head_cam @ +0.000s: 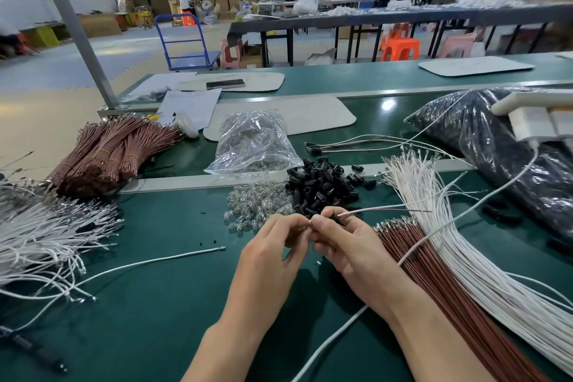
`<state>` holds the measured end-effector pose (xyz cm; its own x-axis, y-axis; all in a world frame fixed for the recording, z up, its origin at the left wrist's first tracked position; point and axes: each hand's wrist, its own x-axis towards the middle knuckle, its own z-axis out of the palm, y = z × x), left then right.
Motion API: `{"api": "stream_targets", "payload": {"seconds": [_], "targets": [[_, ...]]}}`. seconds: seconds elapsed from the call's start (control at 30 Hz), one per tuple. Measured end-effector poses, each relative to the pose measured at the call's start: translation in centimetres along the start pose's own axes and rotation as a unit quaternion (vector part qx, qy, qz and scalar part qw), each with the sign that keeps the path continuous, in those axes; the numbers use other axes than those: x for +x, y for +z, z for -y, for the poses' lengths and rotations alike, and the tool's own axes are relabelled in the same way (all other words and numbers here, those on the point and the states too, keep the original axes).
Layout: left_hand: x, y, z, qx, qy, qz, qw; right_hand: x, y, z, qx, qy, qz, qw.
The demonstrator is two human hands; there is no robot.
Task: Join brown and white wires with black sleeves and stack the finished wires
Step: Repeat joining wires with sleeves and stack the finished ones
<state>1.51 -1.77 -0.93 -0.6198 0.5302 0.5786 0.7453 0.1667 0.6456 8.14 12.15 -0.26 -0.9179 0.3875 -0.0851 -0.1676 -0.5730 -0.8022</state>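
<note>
My left hand (276, 245) and my right hand (338, 242) meet fingertip to fingertip over the green table, just in front of a heap of black sleeves (322, 186). My right hand pinches a black sleeve with a white wire and a brown wire (384, 210) running out to the right. My left hand pinches something small against it; what it is I cannot tell. Loose brown wires (434, 276) and white wires (459, 226) fan out at the right. A few finished wires (347, 146) lie behind the sleeve heap.
Small clear bulbs (257, 205) lie left of the sleeves, behind them a clear bag (254, 143). Bundled brown wires (105, 155) and white wires (46, 239) sit at the left. A big dark bag (483, 139) fills the right. One white wire (155, 260) lies loose.
</note>
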Motion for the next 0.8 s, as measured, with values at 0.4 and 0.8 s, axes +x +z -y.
{"api": "stream_targets", "payload": {"seconds": [0.4,0.8], "targets": [[0.18,0.19,0.34,-0.022,-0.018,-0.01,1.0,-0.24,0.29,0.14,-0.005,-0.008,-0.028,1.0],[0.1,0.37,0.26,-0.021,-0.015,-0.01,1.0,-0.32,0.53,0.09,0.004,0.0,-0.01,1.0]]}}
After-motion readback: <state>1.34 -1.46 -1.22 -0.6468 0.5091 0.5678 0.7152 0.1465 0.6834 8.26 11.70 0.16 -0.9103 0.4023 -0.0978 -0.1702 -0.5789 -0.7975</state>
